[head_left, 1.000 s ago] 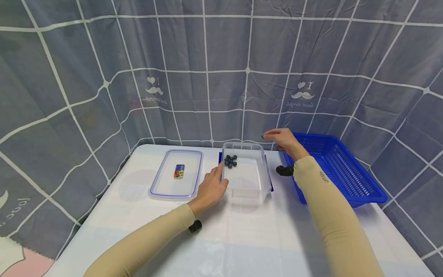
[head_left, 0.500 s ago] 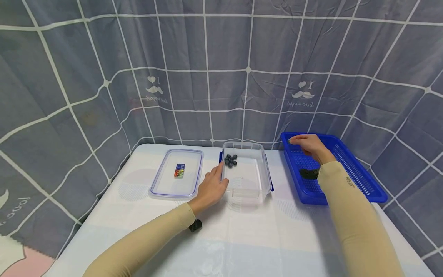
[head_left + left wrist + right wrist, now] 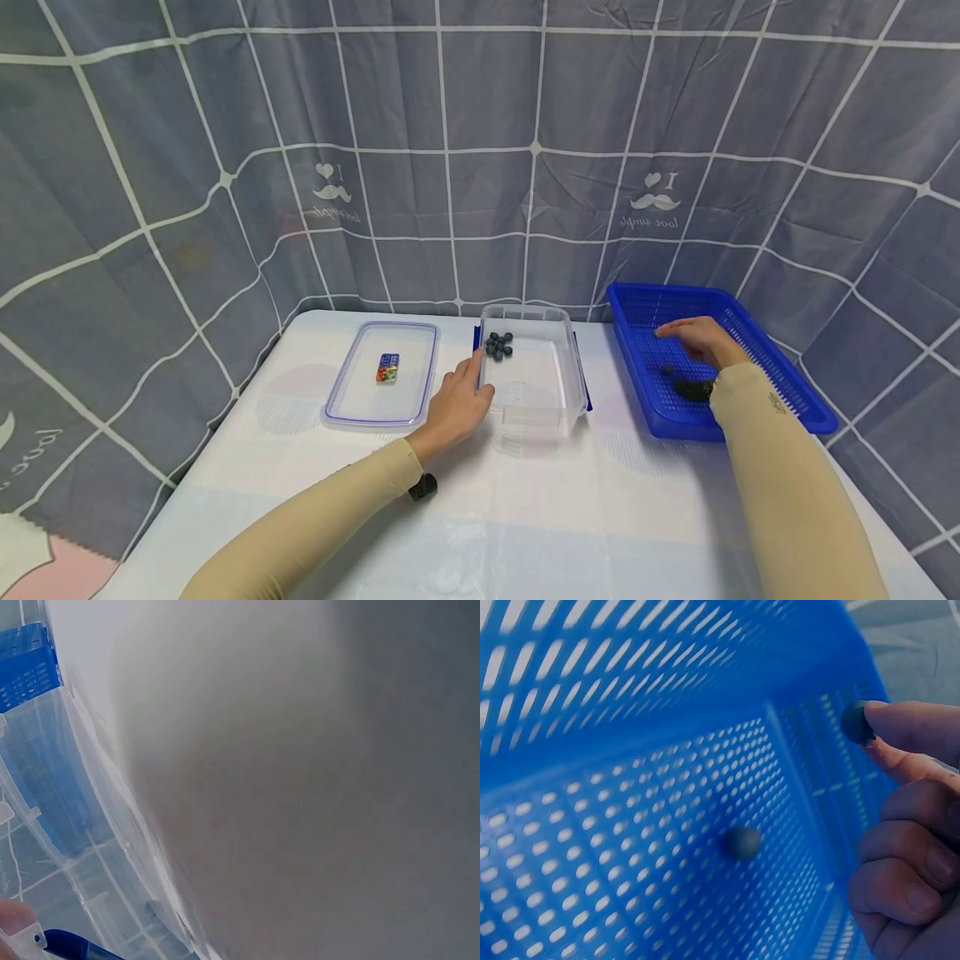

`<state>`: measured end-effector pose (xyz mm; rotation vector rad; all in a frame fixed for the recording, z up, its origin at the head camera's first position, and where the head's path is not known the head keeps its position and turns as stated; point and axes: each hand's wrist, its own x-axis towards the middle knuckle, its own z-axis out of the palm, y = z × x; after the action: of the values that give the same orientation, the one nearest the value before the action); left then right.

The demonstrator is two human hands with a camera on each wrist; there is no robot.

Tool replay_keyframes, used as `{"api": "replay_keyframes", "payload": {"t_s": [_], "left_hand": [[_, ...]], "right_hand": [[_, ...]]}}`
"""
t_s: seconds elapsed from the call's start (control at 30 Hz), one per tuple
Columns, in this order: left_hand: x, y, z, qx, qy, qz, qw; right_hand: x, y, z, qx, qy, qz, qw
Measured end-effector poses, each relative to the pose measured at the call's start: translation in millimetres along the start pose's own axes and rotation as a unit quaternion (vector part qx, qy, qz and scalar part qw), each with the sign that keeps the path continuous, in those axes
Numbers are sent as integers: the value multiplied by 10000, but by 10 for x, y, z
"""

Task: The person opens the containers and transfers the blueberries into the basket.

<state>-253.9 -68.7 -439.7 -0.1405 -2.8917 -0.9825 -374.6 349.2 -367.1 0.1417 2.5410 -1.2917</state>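
My right hand (image 3: 705, 340) pinches a blueberry (image 3: 855, 722) between thumb and forefinger, inside the blue plastic basket (image 3: 633, 358) and above its floor. Another blueberry (image 3: 741, 843) lies on the perforated floor, apart from the hand. At the left side of a clear food container (image 3: 543, 375), my left hand (image 3: 457, 407) rests its fingers against the wall by the blue latch (image 3: 75, 946). Several blueberries (image 3: 498, 345) sit clustered in the container's left part. Only a fingertip of the left hand shows in the left wrist view.
Left of the container, a clear lid (image 3: 360, 392) with a blue-edged seal and a colourful label (image 3: 387, 368) lies flat on the white table (image 3: 525, 517). A grey gridded curtain (image 3: 487, 200) hangs behind and around the table.
With the blueberry still pinched, my right hand has moved right and down from between container and basket to inside the basket. The left hand stays on the container.
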Motion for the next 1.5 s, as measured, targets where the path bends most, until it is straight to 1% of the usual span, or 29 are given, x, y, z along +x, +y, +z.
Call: {"api": "replay_keyframes", "payload": {"t_s": [0.27, 0.47, 0.67, 0.83, 1.07, 1.37, 1.5], "left_hand": [[5, -12, 2, -27, 2, -6, 10000], [-11, 4, -12, -31, -9, -23, 10000], [-11, 7, -12, -24, -13, -13, 10000], [-13, 14, -13, -57, -6, -40, 10000], [-21, 12, -19, -59, -4, -22, 10000], [-7, 3, -6, -90, 33, -32, 9999], [-3, -6, -2, -63, 17, -51, 10000]], "right_hand": [[14, 194, 7, -119, 92, 402, 9991], [-1, 268, 17, -14, 329, 400, 9987], [0, 230, 25, -6, 282, 323, 9991], [3, 107, 36, -163, 128, 95, 9997], [19, -167, 88, -310, 40, -271, 9991], [-46, -572, 244, -433, -78, -648, 9969], [-70, -720, 329, -331, -129, -723, 9967]]}}
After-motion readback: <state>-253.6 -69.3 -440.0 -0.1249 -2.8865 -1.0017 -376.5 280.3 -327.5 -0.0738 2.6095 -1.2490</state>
